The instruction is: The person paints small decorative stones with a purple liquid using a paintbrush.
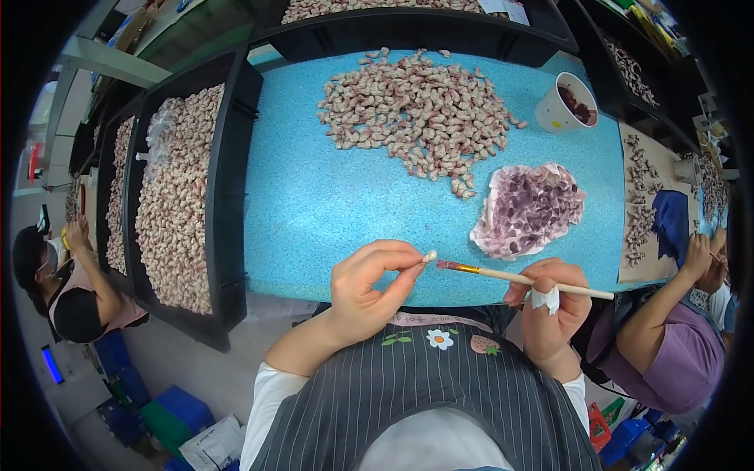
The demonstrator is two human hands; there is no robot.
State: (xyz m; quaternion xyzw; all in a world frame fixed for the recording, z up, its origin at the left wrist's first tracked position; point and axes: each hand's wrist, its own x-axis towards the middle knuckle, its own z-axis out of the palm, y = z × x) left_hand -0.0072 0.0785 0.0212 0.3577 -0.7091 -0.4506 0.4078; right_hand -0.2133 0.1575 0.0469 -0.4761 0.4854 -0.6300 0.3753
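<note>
Between the thumb and forefinger of my left hand (369, 284) is a small pale lumpy piece (429, 257). My right hand (554, 304), with a white wrap on one finger, grips a paintbrush (499, 275) by its light wooden handle. The brush's reddish tip points left, close to the piece; whether they touch I cannot tell. Beyond my hands, a heap of similar small pieces (424, 114), cream with dark pink parts, is spread on the blue tabletop (314, 204). A crumpled tissue (528, 210) with purple stains lies above my right hand.
A white paper cup (550, 110) with dark red contents stands at the far right. Black crates (228, 196) full of pieces border the left side, and another black crate (424, 33) the far side. People work at both sides, including one in a purple sleeve (679, 353).
</note>
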